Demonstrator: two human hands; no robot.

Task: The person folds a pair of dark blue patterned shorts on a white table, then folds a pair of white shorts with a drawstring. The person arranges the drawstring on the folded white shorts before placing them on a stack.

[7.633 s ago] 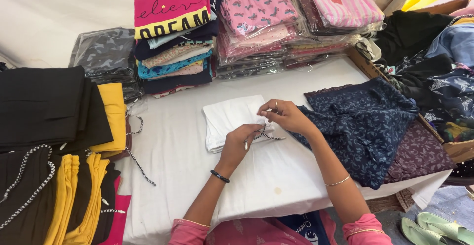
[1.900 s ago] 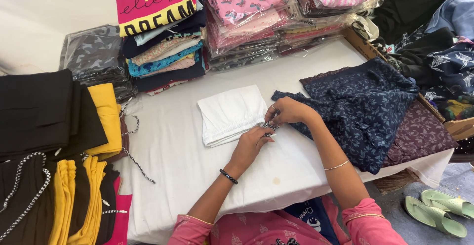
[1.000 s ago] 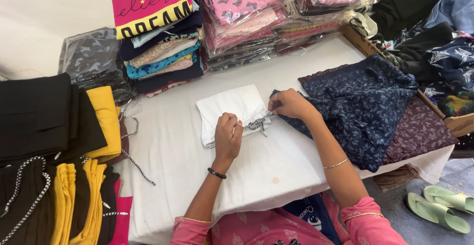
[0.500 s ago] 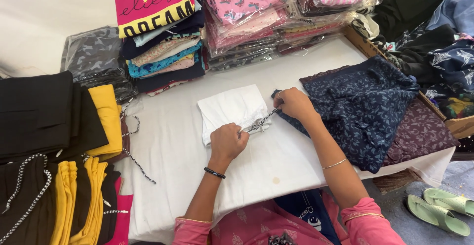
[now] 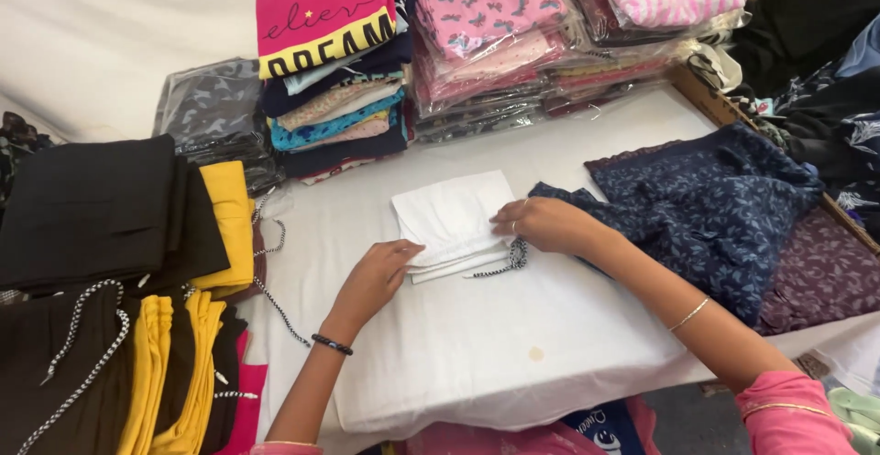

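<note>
Left hand and right hand press the folded white garment's near edge.

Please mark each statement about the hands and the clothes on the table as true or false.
1. Both hands touch the folded white cloth. True: left hand at its lower left edge, right hand at its right edge.
2. A black-and-white cord lies by the right hand. True.
3. The blue printed garment lies left of the white cloth. False: it lies on the right.
4. The left wrist is bare. False: it wears a dark bracelet.
5. The yellow clothes lie at the table's left side. True.
</note>
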